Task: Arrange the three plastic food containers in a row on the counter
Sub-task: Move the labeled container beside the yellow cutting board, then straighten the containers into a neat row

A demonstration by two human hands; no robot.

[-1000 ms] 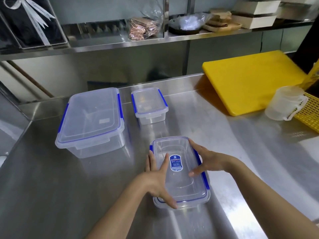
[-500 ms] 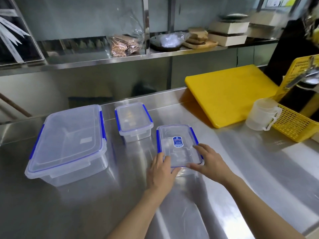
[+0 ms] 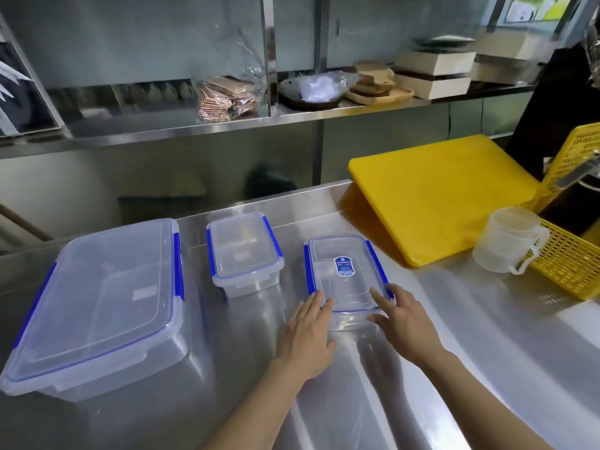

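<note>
Three clear plastic containers with blue clips stand side by side on the steel counter (image 3: 487, 336). The large container (image 3: 97, 297) is at the left, the small container (image 3: 243, 251) in the middle, and the medium container (image 3: 345, 271), with a blue label on its lid, at the right. My left hand (image 3: 308, 332) rests at the medium container's near left corner, fingertips touching the lid edge. My right hand (image 3: 402, 323) touches its near right corner with fingers spread. Neither hand grips it.
A yellow cutting board (image 3: 438, 193) leans at the back right. A translucent measuring jug (image 3: 506, 241) stands beside a yellow basket (image 3: 574, 254) at the right edge. A steel shelf (image 3: 292, 115) above holds bags, wooden boards and boxes.
Both hands slid the medium container away from me, from the near counter up into line with the other two. The grip has loosened to fingertip contact at its near corners.
</note>
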